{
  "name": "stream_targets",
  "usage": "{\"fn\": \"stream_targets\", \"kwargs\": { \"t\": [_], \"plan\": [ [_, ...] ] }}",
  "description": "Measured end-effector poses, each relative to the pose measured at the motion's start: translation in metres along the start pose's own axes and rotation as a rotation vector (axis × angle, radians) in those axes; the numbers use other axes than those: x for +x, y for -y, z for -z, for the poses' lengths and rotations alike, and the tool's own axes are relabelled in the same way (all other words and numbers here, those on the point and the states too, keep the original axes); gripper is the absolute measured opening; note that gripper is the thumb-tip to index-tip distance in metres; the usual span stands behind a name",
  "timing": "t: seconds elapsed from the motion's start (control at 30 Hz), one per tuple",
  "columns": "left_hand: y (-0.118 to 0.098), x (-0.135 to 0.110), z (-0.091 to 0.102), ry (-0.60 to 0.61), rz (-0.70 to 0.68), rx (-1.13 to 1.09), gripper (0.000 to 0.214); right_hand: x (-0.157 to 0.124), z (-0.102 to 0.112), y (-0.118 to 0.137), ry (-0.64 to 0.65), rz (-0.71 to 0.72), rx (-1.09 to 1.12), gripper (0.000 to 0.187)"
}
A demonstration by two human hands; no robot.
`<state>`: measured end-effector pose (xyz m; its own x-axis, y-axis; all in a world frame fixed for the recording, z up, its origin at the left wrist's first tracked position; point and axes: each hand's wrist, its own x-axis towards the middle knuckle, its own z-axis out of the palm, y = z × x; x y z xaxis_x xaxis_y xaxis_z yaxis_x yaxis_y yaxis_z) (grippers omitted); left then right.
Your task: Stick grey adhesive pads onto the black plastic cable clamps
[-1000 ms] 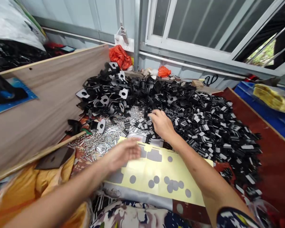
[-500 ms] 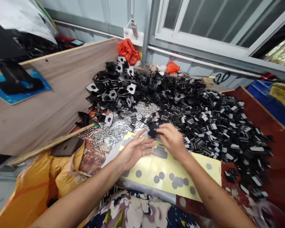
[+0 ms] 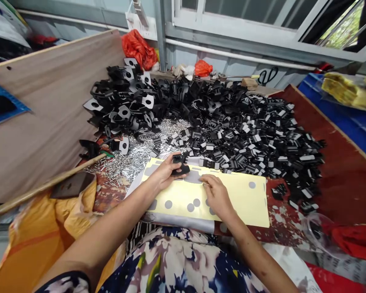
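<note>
My left hand (image 3: 164,174) is closed around a black plastic part (image 3: 180,167) with an opening in it, held over the upper edge of a yellow sheet (image 3: 244,199). Grey round and oblong patches mark that sheet. Just to the right, my right hand (image 3: 215,193) is low over the sheet beside a grey patch (image 3: 194,176). Its thumb and fingers are pinched together; whatever may be between them is too small to make out. Beyond the sheet lies a heap of small black plastic clips (image 3: 250,134) with grey pads. Loose metal pins (image 3: 134,154) are spread behind my left hand.
Larger black parts with grey faces (image 3: 125,97) are piled at the back left, against a wooden board (image 3: 64,85). A wooden-handled tool (image 3: 49,185) lies at left above an orange sack (image 3: 45,228). A blue bin (image 3: 350,118) stands at right.
The black part has gone from my right hand to my left, which has closed on it. My right hand has come down to the sheet. The view has shifted.
</note>
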<state>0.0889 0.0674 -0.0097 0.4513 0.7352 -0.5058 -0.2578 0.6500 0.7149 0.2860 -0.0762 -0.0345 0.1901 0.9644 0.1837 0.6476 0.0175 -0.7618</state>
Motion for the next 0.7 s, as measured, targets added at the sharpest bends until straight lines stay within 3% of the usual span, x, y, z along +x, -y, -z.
{"fn": "stream_targets", "kwargs": {
  "t": [0.1, 0.2, 0.27, 0.33, 0.47, 0.53, 0.7],
  "plan": [
    [0.004, 0.006, 0.005, 0.01, 0.009, -0.044, 0.057, 0.003, 0.01, -0.002, 0.132, -0.053, 0.146, 0.027],
    [0.006, 0.009, 0.009, 0.012, -0.005, -0.07, 0.054, 0.007, 0.034, -0.005, 0.467, 0.004, 0.291, 0.032],
    [0.006, 0.009, 0.009, 0.02, -0.044, -0.066, 0.053, 0.009, 0.047, -0.008, 0.594, 0.031, 0.419, 0.037],
    [0.006, 0.005, 0.008, 0.04, -0.075, -0.063, 0.055, 0.01, 0.054, -0.009, 0.511, 0.0, 0.541, 0.035],
    [0.004, -0.021, -0.001, 0.139, -0.052, -0.102, 0.062, 0.01, 0.043, 0.003, 0.046, -0.048, 0.549, 0.032],
    [0.005, -0.036, -0.008, 0.201, -0.034, -0.138, 0.058, 0.011, 0.032, 0.015, -0.109, -0.044, 0.513, 0.027],
    [0.014, -0.053, -0.025, 0.225, -0.01, -0.23, 0.047, 0.016, 0.007, 0.036, -0.175, -0.048, 0.457, 0.02]
  ]
}}
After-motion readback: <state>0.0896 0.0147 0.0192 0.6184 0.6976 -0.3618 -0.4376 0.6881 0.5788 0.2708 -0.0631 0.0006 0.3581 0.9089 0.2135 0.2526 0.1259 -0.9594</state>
